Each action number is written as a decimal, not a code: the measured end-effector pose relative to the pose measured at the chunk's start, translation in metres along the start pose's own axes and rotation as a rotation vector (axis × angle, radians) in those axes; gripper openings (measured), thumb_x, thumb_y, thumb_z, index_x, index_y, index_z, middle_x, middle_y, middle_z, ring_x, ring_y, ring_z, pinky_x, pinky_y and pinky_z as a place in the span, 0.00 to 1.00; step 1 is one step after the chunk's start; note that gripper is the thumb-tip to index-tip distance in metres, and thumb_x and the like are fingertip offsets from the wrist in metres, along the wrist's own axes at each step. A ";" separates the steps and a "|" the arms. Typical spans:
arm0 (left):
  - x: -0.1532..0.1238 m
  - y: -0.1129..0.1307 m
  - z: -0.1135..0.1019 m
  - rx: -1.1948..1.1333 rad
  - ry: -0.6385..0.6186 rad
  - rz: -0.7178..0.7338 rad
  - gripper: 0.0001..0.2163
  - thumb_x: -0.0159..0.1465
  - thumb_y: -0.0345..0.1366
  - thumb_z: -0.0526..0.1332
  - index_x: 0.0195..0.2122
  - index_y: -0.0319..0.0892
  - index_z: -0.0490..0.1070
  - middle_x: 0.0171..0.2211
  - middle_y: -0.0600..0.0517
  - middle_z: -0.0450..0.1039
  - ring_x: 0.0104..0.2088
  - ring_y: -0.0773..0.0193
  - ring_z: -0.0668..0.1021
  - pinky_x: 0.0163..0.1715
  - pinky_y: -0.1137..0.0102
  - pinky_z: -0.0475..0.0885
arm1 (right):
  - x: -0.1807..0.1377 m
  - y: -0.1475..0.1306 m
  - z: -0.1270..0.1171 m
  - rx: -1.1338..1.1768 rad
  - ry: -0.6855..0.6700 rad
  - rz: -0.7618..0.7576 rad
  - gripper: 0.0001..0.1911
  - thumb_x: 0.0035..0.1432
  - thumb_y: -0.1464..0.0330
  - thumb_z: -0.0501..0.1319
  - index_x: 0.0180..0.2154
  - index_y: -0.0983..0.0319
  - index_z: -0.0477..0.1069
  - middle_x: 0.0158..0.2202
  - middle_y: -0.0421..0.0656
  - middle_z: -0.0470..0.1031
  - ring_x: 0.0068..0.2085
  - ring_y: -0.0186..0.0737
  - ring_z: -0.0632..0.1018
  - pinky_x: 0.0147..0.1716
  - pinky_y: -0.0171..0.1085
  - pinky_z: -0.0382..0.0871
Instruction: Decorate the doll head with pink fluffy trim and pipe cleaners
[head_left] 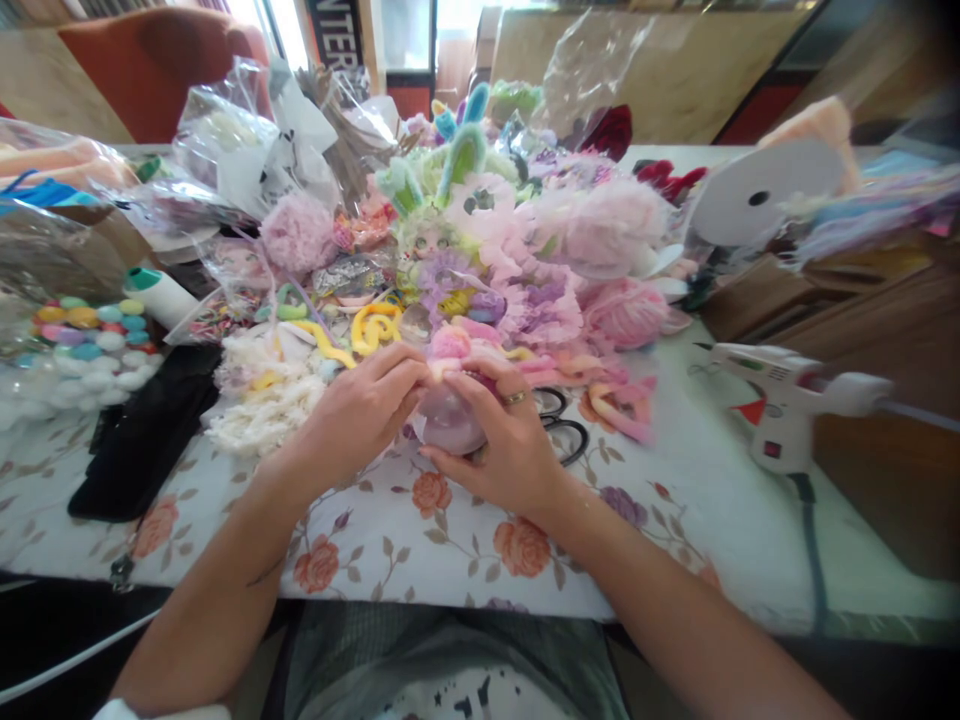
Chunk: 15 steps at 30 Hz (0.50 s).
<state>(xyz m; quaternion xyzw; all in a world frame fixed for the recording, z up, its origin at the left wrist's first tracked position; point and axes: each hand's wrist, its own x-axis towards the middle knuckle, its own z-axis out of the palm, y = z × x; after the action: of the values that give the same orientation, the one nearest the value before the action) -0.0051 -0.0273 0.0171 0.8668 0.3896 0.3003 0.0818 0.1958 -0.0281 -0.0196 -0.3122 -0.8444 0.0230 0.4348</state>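
Near the front of the table, my right hand point(514, 435) is wrapped around a see-through, pale pinkish ball point(446, 422). Fluffy pink and pale-yellow trim point(452, 343) sits on top of the ball. My left hand point(367, 400) has its fingertips pinched on the left side of this trim, right at the ball's upper edge. A ring shows on one right finger. What lies under the left fingertips is partly hidden. Black-handled scissors point(576, 440) lie just beyond my right hand, blades covered. Pink and peach fuzzy strips point(622, 405) stretch out to the right.
Behind the hands rises a heap of craft supplies, with a green-eared doll point(427, 240) and pink yarn point(622, 310). A white glue gun point(787, 400) stands at right, its cord hanging forward. A black phone-like case point(135, 450) and bagged pom-poms point(94, 335) lie left.
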 end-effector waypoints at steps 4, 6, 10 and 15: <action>-0.001 0.002 0.000 0.040 -0.029 -0.008 0.06 0.70 0.32 0.50 0.41 0.41 0.66 0.42 0.46 0.68 0.43 0.60 0.72 0.44 0.65 0.69 | 0.000 0.000 0.001 -0.007 0.002 -0.013 0.30 0.53 0.58 0.67 0.54 0.65 0.64 0.51 0.57 0.66 0.54 0.57 0.70 0.53 0.56 0.68; -0.001 0.002 0.000 0.036 -0.037 -0.009 0.07 0.70 0.32 0.50 0.40 0.41 0.66 0.42 0.46 0.68 0.43 0.60 0.72 0.44 0.64 0.69 | 0.000 0.000 0.001 -0.009 0.000 -0.014 0.30 0.53 0.58 0.67 0.54 0.64 0.64 0.51 0.56 0.66 0.54 0.56 0.70 0.53 0.55 0.69; 0.000 0.001 -0.001 -0.032 -0.033 -0.019 0.07 0.70 0.32 0.51 0.39 0.40 0.67 0.41 0.46 0.69 0.43 0.61 0.73 0.45 0.65 0.69 | 0.001 0.000 0.000 -0.015 -0.003 -0.023 0.31 0.53 0.58 0.67 0.53 0.66 0.65 0.50 0.57 0.66 0.53 0.56 0.70 0.53 0.55 0.69; 0.003 -0.001 -0.001 -0.261 0.190 -0.176 0.07 0.68 0.36 0.55 0.39 0.42 0.72 0.38 0.49 0.74 0.41 0.62 0.75 0.44 0.67 0.70 | 0.000 0.001 -0.002 0.007 0.015 0.030 0.33 0.52 0.56 0.68 0.54 0.64 0.64 0.51 0.56 0.66 0.55 0.56 0.70 0.55 0.55 0.68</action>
<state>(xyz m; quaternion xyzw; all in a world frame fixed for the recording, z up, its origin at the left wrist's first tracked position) -0.0047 -0.0249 0.0189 0.7790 0.4277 0.4207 0.1824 0.1982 -0.0279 -0.0184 -0.3234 -0.8362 0.0304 0.4418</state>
